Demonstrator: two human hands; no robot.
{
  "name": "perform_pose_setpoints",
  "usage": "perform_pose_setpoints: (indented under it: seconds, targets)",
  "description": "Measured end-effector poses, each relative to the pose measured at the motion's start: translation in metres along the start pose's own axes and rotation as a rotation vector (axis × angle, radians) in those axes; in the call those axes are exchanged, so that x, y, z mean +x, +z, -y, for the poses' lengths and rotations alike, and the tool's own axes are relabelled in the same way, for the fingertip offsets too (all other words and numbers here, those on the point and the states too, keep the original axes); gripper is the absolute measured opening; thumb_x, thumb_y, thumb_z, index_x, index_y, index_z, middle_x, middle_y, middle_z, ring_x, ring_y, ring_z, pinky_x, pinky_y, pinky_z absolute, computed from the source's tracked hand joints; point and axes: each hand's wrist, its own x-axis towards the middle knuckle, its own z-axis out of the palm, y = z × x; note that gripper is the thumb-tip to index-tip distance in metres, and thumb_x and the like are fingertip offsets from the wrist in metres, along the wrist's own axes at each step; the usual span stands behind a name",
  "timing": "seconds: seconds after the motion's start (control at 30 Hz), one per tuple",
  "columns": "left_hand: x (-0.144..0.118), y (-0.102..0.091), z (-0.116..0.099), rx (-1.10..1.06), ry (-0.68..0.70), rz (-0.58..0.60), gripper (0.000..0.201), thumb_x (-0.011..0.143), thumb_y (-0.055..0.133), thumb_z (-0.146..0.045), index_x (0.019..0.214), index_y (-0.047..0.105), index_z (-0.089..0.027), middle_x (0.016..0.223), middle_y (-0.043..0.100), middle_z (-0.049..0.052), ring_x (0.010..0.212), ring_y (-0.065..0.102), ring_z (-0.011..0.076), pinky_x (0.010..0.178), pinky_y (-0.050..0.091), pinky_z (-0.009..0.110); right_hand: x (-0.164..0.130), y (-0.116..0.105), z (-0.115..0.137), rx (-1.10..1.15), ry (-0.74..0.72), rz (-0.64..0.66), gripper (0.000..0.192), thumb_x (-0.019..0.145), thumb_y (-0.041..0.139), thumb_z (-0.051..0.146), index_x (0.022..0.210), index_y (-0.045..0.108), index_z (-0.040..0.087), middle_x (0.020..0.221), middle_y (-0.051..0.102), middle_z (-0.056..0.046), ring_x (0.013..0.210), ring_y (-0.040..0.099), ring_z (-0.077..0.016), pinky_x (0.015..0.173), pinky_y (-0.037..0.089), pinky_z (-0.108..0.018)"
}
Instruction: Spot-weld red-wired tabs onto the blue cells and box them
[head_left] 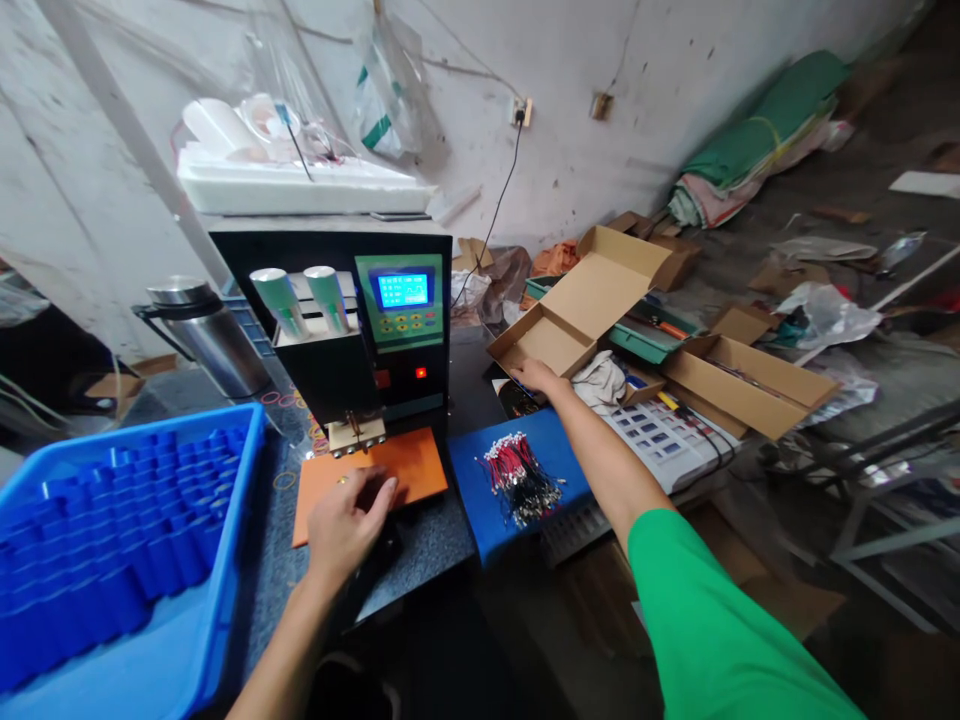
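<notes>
Left hand [341,525]: fingers loosely curled, over orange board [416,465], before black machine [330,375]. Right hand [540,377]: at open cardboard box [544,335]; whether either holds anything, cannot tell. Wire bundle [519,480]: on blue sheet [469,500]. Blue cylinders [142,525]: in blue tray [255,440], left.

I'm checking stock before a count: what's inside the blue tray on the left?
Inside the blue tray, closely packed blue pieces show, with bare tray floor nearer the camera. The pieces hide the floor beneath them, and the picture's edge cuts off part of the tray.
</notes>
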Motion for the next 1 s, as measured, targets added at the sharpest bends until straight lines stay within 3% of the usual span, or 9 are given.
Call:
perform_pose_setpoints:
  seconds: [0.1, 0.27, 0.33, 0.43, 0.5, 0.57, 0.83, 0.93, 1.0]
  targets:
    - [0.000, 0.001, -0.001, 0.011, -0.003, -0.002, 0.037, 0.087, 0.054, -0.055, 0.093, 0.069, -0.022, 0.086, 0.074, 0.004, 0.076, 0.068, 0.0215, 0.071, 0.049, 0.030, -0.004, -0.008, 0.001, 0.043, 0.013, -0.098, 0.039, 0.099, 0.046, 0.036, 0.112, 0.070, 0.009, 0.113, 0.071, -0.019, 0.105, 0.066, -0.0256, 0.085, 0.044, -0.026]
    - [0.000, 0.002, -0.002, 0.014, -0.003, 0.004, 0.035, 0.087, 0.054, -0.053, 0.094, 0.069, -0.022, 0.088, 0.074, 0.004, 0.077, 0.068, 0.0207, 0.070, 0.048, 0.029, -0.040, -0.034, 0.025, 0.105, -0.092, -0.450, 0.035, 0.099, 0.041, 0.025, 0.121, 0.063, 0.009, 0.119, 0.068, -0.017, 0.111, 0.061, -0.0237, 0.093, 0.042, -0.028]
    - [0.000, 0.002, -0.003, 0.019, -0.009, 0.004, 0.035, 0.087, 0.054, -0.052, 0.094, 0.069, -0.022, 0.088, 0.074, 0.003, 0.078, 0.068, 0.0208, 0.069, 0.047, 0.029, -0.069, -0.036, 0.046, 0.117, -0.190, -0.391, 0.032, 0.099, 0.041, 0.025, 0.111, 0.068, 0.013, 0.109, 0.071, -0.014, 0.102, 0.064, -0.0221, 0.088, 0.044, -0.027]
    - [-0.001, 0.002, -0.004, 0.030, -0.021, 0.005, 0.035, 0.087, 0.054, -0.052, 0.094, 0.069, -0.021, 0.086, 0.074, 0.004, 0.078, 0.068, 0.0217, 0.069, 0.047, 0.029, -0.119, -0.021, 0.082, 0.059, -0.314, -0.080, 0.021, 0.093, 0.054, 0.025, 0.094, 0.073, 0.017, 0.093, 0.074, -0.010, 0.090, 0.068, -0.0217, 0.079, 0.045, -0.026]
    - [-0.001, 0.002, -0.005, 0.019, -0.023, 0.003, 0.035, 0.086, 0.053, -0.052, 0.093, 0.069, -0.021, 0.086, 0.074, 0.004, 0.078, 0.068, 0.0218, 0.069, 0.047, 0.029, -0.147, -0.004, 0.100, -0.028, -0.309, 0.104, 0.014, 0.086, 0.063, 0.024, 0.089, 0.074, 0.016, 0.091, 0.075, -0.013, 0.089, 0.070, -0.0249, 0.076, 0.047, -0.028]
    - [-0.001, 0.002, -0.007, -0.010, -0.022, 0.001, 0.034, 0.086, 0.054, -0.051, 0.093, 0.069, -0.021, 0.088, 0.074, 0.005, 0.078, 0.068, 0.0216, 0.071, 0.048, 0.030, -0.166, 0.012, 0.111, -0.092, -0.282, 0.177, 0.014, 0.083, 0.065, 0.020, 0.091, 0.074, 0.015, 0.095, 0.075, -0.018, 0.093, 0.071, -0.0290, 0.076, 0.049, -0.030]
    - [-0.002, -0.001, -0.008, -0.040, -0.030, 0.018, 0.035, 0.086, 0.054, -0.050, 0.095, 0.070, -0.020, 0.088, 0.074, 0.005, 0.076, 0.066, 0.0209, 0.071, 0.047, 0.030, -0.178, 0.033, 0.120, -0.085, -0.145, 0.080, 0.022, 0.083, 0.057, 0.009, 0.096, 0.075, 0.014, 0.103, 0.074, -0.022, 0.100, 0.071, -0.0310, 0.081, 0.051, -0.034]
    - [-0.003, -0.001, -0.006, -0.084, -0.036, 0.030, 0.036, 0.085, 0.054, -0.049, 0.096, 0.070, -0.019, 0.090, 0.074, 0.006, 0.081, 0.067, 0.0212, 0.074, 0.048, 0.030, -0.173, 0.033, 0.114, 0.135, -0.075, 0.010, 0.015, 0.081, 0.058, 0.013, 0.082, 0.073, 0.016, 0.092, 0.075, -0.016, 0.094, 0.071, -0.0277, 0.078, 0.050, -0.030]
    - [-0.003, 0.000, -0.003, -0.124, -0.036, 0.036, 0.036, 0.085, 0.055, -0.049, 0.097, 0.070, -0.019, 0.093, 0.074, 0.006, 0.084, 0.068, 0.0215, 0.078, 0.050, 0.031, -0.169, 0.033, 0.108, 0.428, -0.045, -0.082, 0.012, 0.079, 0.059, 0.017, 0.073, 0.070, 0.016, 0.080, 0.074, -0.010, 0.082, 0.070, -0.0219, 0.072, 0.048, -0.026]
